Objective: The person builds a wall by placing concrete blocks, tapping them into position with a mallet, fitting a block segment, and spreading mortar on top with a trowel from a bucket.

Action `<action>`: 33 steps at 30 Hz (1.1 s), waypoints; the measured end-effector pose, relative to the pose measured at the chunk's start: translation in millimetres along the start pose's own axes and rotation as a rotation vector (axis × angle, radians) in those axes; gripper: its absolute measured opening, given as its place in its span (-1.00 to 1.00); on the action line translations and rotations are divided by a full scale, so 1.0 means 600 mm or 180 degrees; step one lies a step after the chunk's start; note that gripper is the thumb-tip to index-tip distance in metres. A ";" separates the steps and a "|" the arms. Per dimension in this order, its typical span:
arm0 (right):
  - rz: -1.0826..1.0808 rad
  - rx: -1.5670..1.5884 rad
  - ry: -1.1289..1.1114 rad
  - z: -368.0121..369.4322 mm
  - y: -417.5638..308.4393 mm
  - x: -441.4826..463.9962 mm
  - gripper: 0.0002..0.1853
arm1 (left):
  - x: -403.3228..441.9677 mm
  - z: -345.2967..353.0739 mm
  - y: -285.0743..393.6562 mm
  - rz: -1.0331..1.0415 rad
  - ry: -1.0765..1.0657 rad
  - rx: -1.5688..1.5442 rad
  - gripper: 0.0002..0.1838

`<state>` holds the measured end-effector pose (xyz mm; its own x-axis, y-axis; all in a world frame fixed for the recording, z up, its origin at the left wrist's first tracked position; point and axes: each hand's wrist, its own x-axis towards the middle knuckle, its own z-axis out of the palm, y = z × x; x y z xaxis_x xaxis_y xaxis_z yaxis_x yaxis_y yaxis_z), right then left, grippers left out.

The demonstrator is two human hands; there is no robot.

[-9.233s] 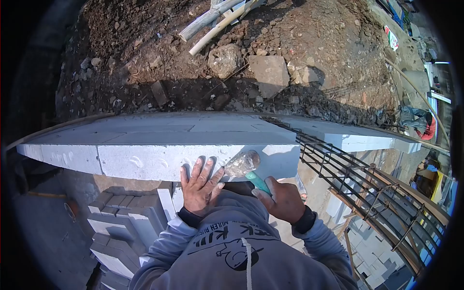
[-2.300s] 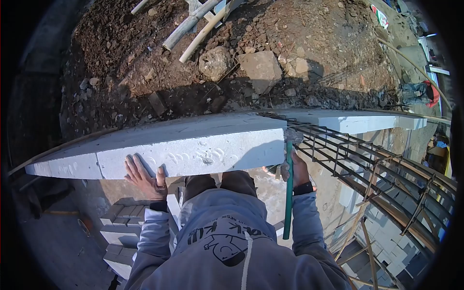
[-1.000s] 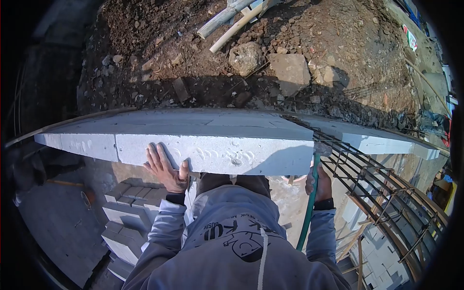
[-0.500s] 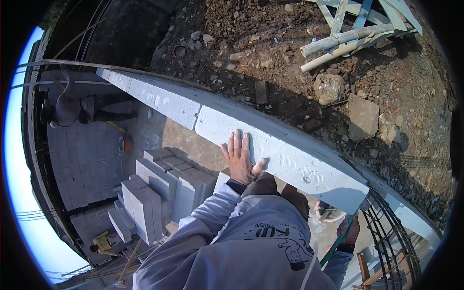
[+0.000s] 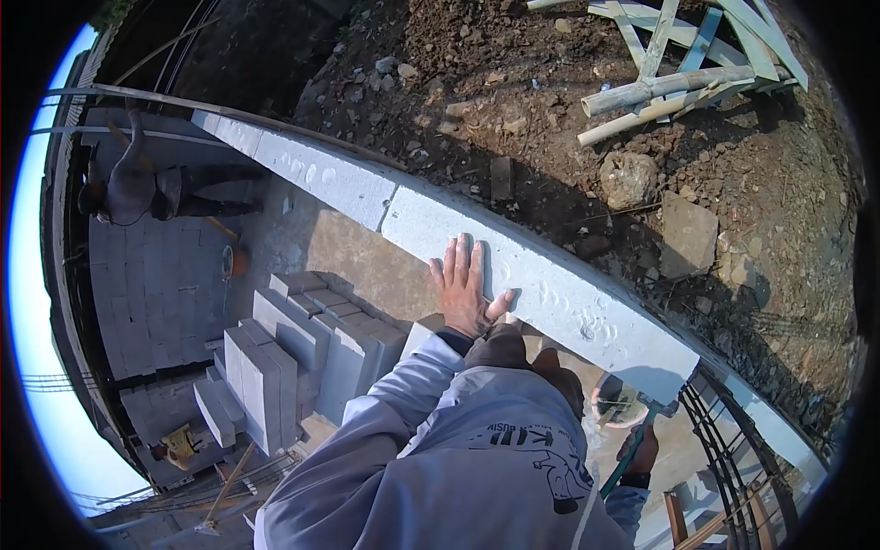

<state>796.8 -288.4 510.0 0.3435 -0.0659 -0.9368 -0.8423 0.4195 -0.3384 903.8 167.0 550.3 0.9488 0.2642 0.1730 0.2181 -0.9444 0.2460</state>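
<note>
My left hand (image 5: 466, 289) lies on top of the white block wall (image 5: 550, 284), fingers stretched out and thumb apart, gripping nothing. Several pale blocks make up the wall, with a joint left of the hand and curved marks on the surface right of it. My right hand (image 5: 639, 449) is wrapped round the green handle of a hammer (image 5: 653, 405). The hammer's grey head is beside the block's right end face; whether it touches cannot be made out.
Dark rebar (image 5: 724, 440) stands beside the wall's right end. A bucket (image 5: 616, 403) is below the wall. Stacked blocks (image 5: 261, 376) fill the lower left. A co-worker (image 5: 137, 188) stands at the far left, another person (image 5: 179, 446) lower down. Bamboo poles (image 5: 665, 89) lie on the soil beyond.
My right hand has lowered slightly and the hammer's head now shows clearly at the block's end. My left hand stays flat on the wall. The whole view has shifted a little.
</note>
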 end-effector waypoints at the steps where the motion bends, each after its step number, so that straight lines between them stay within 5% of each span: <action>1: -0.0029 -0.0037 -0.0002 -0.004 0.006 -0.001 -0.62 | -0.002 -0.001 0.001 -0.0006 0.0012 0.0006 -0.06; 20: 0.0135 -0.0836 0.0787 -0.013 0.132 -0.059 -0.59 | -0.001 0.011 -0.003 0.0013 0.0245 -0.0398 -0.05; 33: 0.0134 -0.0442 0.1268 -0.076 0.389 -0.117 -0.65 | -0.002 0.009 -0.003 0.0124 0.0239 -0.0108 -0.12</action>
<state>557.0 -226.9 492.9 0.1432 -0.4077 -0.9018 -0.9096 0.3050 -0.2823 903.4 167.2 544.7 0.9364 0.2424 0.2538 0.1722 -0.9475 0.2695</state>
